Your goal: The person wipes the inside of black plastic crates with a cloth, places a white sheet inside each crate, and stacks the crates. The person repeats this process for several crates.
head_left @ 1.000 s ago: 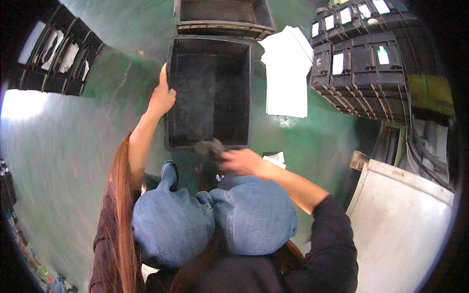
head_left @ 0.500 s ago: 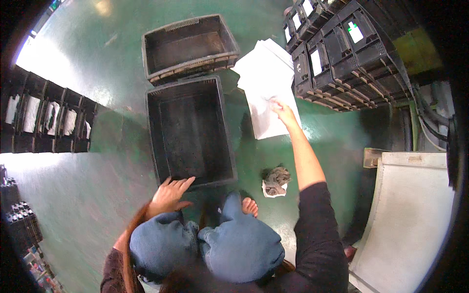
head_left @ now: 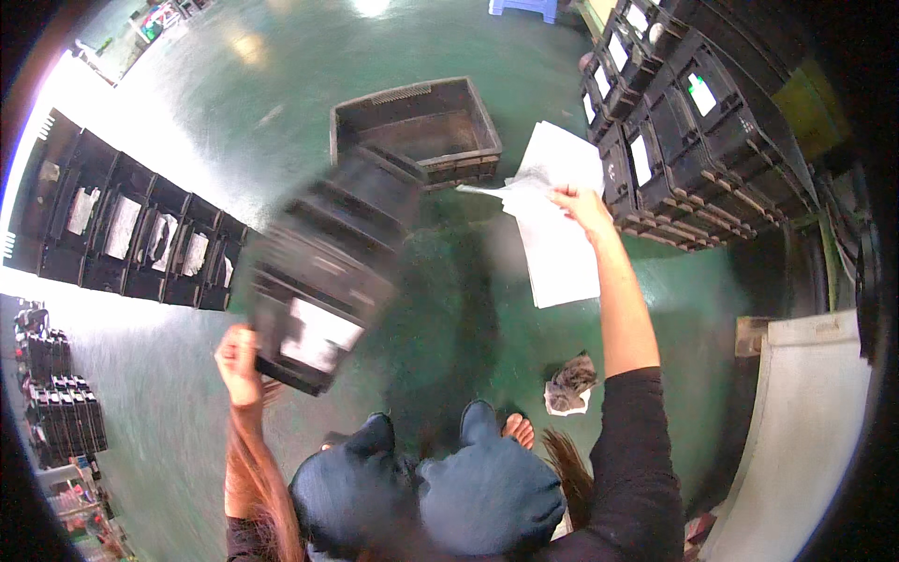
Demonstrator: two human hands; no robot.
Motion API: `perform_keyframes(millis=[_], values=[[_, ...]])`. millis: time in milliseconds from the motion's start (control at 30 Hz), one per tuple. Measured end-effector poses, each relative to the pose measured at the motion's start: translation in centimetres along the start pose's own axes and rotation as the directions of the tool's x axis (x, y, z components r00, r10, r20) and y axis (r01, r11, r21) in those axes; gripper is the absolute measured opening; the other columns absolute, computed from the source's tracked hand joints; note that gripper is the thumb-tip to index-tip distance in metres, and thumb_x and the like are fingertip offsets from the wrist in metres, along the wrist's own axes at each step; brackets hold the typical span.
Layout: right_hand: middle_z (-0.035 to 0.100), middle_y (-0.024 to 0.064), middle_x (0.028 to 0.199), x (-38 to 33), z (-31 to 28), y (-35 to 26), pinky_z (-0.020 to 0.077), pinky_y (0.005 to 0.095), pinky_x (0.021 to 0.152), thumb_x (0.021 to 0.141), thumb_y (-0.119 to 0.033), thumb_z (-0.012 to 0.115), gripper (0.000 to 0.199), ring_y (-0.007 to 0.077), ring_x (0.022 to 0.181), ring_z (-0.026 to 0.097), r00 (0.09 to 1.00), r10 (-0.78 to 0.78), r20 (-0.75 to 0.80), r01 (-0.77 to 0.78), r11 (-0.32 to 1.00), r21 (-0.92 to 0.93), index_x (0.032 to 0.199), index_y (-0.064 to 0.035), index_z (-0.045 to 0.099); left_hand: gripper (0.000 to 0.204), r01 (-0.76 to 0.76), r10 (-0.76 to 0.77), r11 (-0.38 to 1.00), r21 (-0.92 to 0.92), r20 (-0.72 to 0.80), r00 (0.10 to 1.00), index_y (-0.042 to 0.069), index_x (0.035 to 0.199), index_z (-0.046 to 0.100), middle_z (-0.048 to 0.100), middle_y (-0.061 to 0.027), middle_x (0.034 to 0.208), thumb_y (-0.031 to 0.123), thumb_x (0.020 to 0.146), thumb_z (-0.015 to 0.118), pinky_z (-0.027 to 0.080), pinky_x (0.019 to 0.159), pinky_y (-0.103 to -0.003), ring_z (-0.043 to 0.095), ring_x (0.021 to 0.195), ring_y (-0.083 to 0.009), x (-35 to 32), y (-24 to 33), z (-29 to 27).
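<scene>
My left hand (head_left: 240,363) is closed on the near end of a black plastic crate (head_left: 332,245). The crate is tilted up on its side and blurred by motion; its outer wall, with a white label (head_left: 320,333), faces me. My right hand (head_left: 582,211) pinches the edge of a white sheet of paper (head_left: 530,185), which is raised and bent over a loose stack of white sheets (head_left: 562,264) on the floor. Behind the tilted crate stands another black crate (head_left: 407,92), upright, its inside showing. The left fingers are partly hidden behind the crate's edge.
Stacked black crates (head_left: 674,150) with labels stand at the right, beside the papers. Another row of black crates (head_left: 140,220) is on the left. A grey rag (head_left: 573,377) lies near my foot. A pale panel (head_left: 796,421) borders the lower right; a blue stool (head_left: 523,9) is far off.
My left hand has gripped the near crate and lifted it from flat on the floor, tilting it leftward. My right hand has raised a sheet off the stack. The view has shifted.
</scene>
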State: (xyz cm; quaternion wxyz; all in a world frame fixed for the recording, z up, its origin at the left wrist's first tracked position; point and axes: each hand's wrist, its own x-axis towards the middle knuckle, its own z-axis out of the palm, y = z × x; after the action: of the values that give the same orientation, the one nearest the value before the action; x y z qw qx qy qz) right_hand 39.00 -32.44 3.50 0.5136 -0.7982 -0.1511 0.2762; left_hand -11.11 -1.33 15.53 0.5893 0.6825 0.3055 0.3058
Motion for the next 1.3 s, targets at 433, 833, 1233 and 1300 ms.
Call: perform_keyframes(millis=[433, 833, 1233, 1300], values=[[0.064, 0.0050, 0.090, -11.9, -6.2, -19.6, 0.0485, 0.0259, 0.070, 0.073, 0.002, 0.060, 0.047, 0.0111, 0.078, 0.059, 0.812, -0.487, -0.322, 0.427, 0.871, -0.241, 0.119, -0.0071, 0.058, 0.044, 0.497, -0.621, 0.517, -0.697, 0.095, 0.778, 0.007, 0.113, 0.062, 0.064, -0.0089, 0.111, 0.044, 0.093, 0.050, 0.047, 0.090, -0.043, 0.060, 0.101, -0.0266, -4.9, -11.7, -6.6], [0.059, 0.0069, 0.091, -18.3, 7.9, -23.7, 0.0495, 0.0376, 0.079, 0.071, 0.003, 0.062, 0.031, 0.0255, 0.093, 0.058, 0.423, -0.906, 0.007, 0.543, 0.247, -0.803, 0.099, -0.0090, 0.065, 0.042, -0.521, 0.346, 0.662, 0.538, 0.397, 0.850, 0.004, 0.089, 0.064, 0.066, -0.0113, 0.079, 0.029, 0.062, 0.084, 0.050, 0.065, -0.035, 0.066, 0.071, -0.0250, -4.2, 0.0, 4.0], [0.056, 0.0155, 0.103, -20.5, 32.0, -8.4, 0.0520, 0.0432, 0.076, 0.082, -0.030, 0.061, 0.034, 0.0341, 0.094, 0.060, 0.602, -0.468, 0.648, 0.758, 0.591, -0.277, 0.104, -0.0032, 0.059, 0.031, -0.778, 0.186, 0.417, 0.470, 0.794, 0.579, 0.010, 0.096, 0.058, 0.061, -0.0039, 0.103, 0.030, 0.076, 0.069, 0.042, 0.087, -0.039, 0.055, 0.101, -0.0213, -9.0, -12.0, 4.9], [0.054, 0.0172, 0.114, -19.2, 31.4, -7.8, 0.0470, 0.0463, 0.088, 0.083, -0.038, 0.062, 0.047, 0.0349, 0.107, 0.055, 0.682, -0.380, 0.625, 0.653, 0.701, -0.287, 0.116, -0.0061, 0.057, 0.036, -0.761, 0.134, 0.443, 0.474, 0.804, 0.579, 0.010, 0.106, 0.058, 0.059, -0.0056, 0.113, 0.027, 0.077, 0.066, 0.038, 0.097, -0.044, 0.051, 0.114, -0.0238, -9.3, -12.3, 4.0]])
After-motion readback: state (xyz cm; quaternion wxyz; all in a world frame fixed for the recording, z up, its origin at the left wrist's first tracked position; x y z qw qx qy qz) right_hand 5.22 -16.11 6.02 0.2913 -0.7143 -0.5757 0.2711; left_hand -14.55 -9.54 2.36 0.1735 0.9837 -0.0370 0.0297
